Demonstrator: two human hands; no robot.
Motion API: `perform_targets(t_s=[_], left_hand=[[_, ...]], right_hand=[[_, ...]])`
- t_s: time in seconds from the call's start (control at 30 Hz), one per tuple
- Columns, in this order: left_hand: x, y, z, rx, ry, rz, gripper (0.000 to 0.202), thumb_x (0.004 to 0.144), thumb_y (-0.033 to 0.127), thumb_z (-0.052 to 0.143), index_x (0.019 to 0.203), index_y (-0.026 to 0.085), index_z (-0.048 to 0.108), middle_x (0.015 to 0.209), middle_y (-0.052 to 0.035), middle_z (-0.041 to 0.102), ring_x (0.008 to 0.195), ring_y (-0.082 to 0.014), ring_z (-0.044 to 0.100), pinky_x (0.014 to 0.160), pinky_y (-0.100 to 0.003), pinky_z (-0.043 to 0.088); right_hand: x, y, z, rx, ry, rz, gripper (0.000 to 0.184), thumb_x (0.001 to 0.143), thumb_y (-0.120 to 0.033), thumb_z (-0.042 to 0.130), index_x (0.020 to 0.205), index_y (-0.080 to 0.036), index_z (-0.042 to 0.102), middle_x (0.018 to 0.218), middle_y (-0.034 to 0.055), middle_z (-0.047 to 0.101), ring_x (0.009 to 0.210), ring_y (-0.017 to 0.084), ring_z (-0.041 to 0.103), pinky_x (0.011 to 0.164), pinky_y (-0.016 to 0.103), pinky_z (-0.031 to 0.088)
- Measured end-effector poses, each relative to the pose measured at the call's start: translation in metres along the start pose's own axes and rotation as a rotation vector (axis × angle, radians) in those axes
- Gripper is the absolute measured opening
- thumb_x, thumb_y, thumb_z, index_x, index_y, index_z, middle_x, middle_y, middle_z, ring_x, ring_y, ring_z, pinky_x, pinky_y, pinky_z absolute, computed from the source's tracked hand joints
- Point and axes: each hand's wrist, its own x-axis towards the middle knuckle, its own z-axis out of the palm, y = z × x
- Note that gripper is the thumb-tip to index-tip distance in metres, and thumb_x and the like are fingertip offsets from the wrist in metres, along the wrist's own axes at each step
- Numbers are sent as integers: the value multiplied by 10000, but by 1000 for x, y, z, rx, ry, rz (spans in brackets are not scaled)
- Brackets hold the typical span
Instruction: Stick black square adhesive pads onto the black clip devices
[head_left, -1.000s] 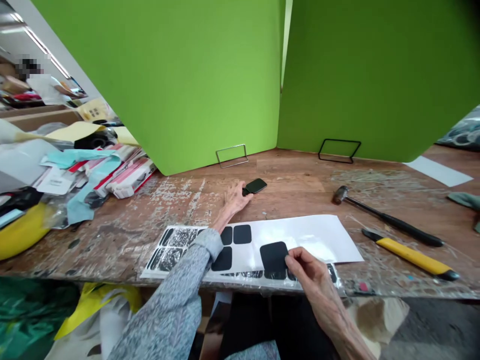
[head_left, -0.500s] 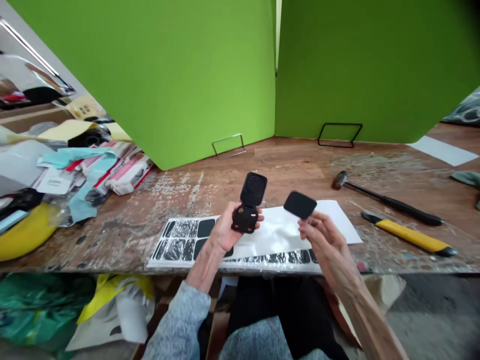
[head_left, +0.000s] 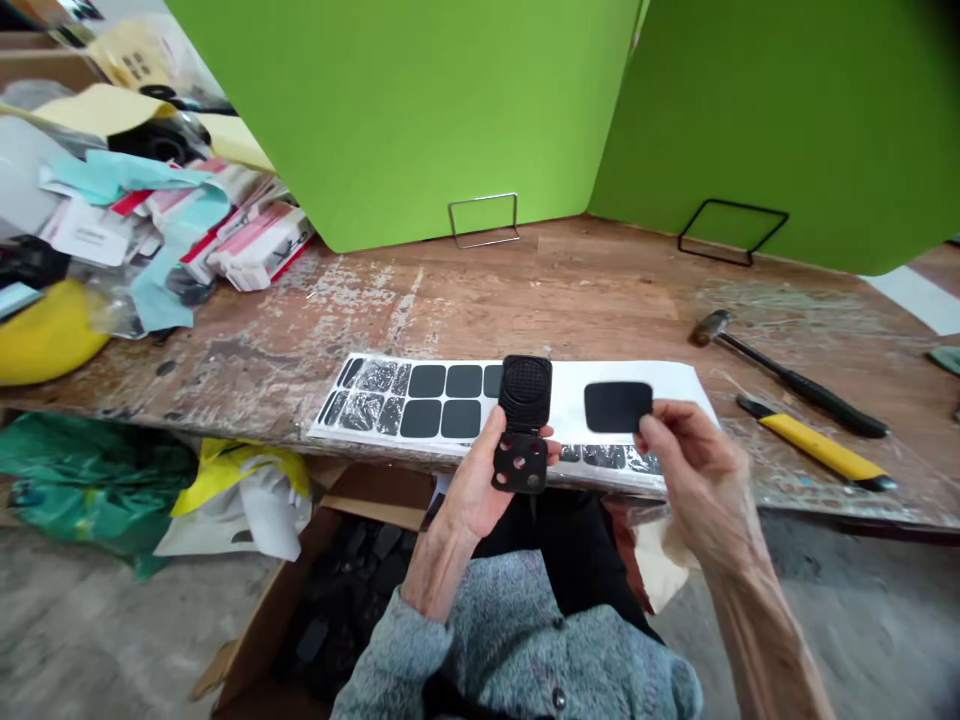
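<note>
In my left hand (head_left: 476,480) lies an opened black hinged plastic case (head_left: 526,390); its upper half has a ridged round pattern, its lower half several holes. The fingers support it from behind. Between thumb and fingertips, my right hand (head_left: 694,460) pinches a flat black rounded-square sticker (head_left: 618,407) by its right edge, apart from the case. Beneath both hands, a sheet of black stickers (head_left: 444,390) rests along the table's front edge, partly covered by white backing paper (head_left: 570,380).
A hammer (head_left: 795,380) and a yellow utility knife (head_left: 825,448) lie at the right. Green panels (head_left: 420,120) stand behind on wire feet. Packets and wrappers (head_left: 247,240) are heaped at the left. A cardboard box (head_left: 255,650) of black pieces sits below the table.
The view has tilted down and shifted, showing the box below. My right hand has turned the sticker more level; my left hand still holds the opened case, now beside the sticker.
</note>
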Motion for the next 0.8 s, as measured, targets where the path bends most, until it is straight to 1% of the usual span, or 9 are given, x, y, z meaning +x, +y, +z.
perform_targets(t_s=[0.07,0.17,0.23,0.3,0.4,0.43,0.5,0.67,0.8], left_hand=[[1,0,-1,-29,-10,32,433,962,425,429,1007,81,688,940,-108,735,786,-181,709,724,-261,561],[0,1,-2,-26,-26,38,493,958,472,412,1030,73,692,914,-113,739,775,-178,703,724,-266,558],[-1,2,-2,-31,-25,46,514,961,485,394,1046,75,692,948,-116,739,807,-180,703,754,-272,558],[-2,4,-2,-44,-21,49,475,961,463,409,1062,94,691,992,-107,738,859,-193,705,794,-292,558],[-5,5,-1,-39,-12,40,499,963,475,392,1041,89,698,973,-109,741,862,-202,707,787,-299,559],[-5,5,0,-34,-7,45,502,963,479,390,1039,90,698,961,-106,742,847,-197,707,764,-290,559],[-6,5,0,-32,-6,41,497,962,476,395,1036,89,698,947,-104,743,831,-190,706,740,-276,557],[-6,6,-1,-91,-13,-31,572,964,505,353,941,56,707,884,-118,735,827,-202,703,772,-288,557],[-6,5,-1,-113,-79,-36,508,966,474,375,1002,85,699,912,-113,729,842,-200,697,758,-287,555]], right_hand=[[-14,-1,-6,-125,-143,31,124,889,-361,630,957,-262,659,824,-11,619,742,131,565,686,274,436],[-32,-2,-7,-217,-257,32,201,912,-353,594,1101,-290,620,888,3,631,764,147,589,686,289,463],[-39,-4,-7,-179,-281,62,427,912,-341,594,1317,-338,459,806,-27,595,672,140,560,613,281,459],[-44,-6,-9,-123,-282,110,523,904,-344,609,1367,-350,365,750,-49,560,614,133,531,567,267,443],[-48,-9,-13,-111,-246,212,226,887,-381,636,1074,-284,554,781,-20,590,641,121,534,572,246,423],[-48,-9,-14,-86,-242,249,172,883,-389,642,980,-267,570,786,-12,599,652,118,536,579,238,419],[-47,-11,-16,29,-253,280,151,881,-386,647,923,-260,575,806,-5,601,707,122,543,628,229,430],[-44,-15,-11,214,-192,197,122,844,-328,691,827,-243,605,967,6,548,870,130,503,755,216,425],[-49,-11,3,326,-207,373,165,862,-360,654,793,-226,585,904,15,544,845,158,504,758,269,433]])
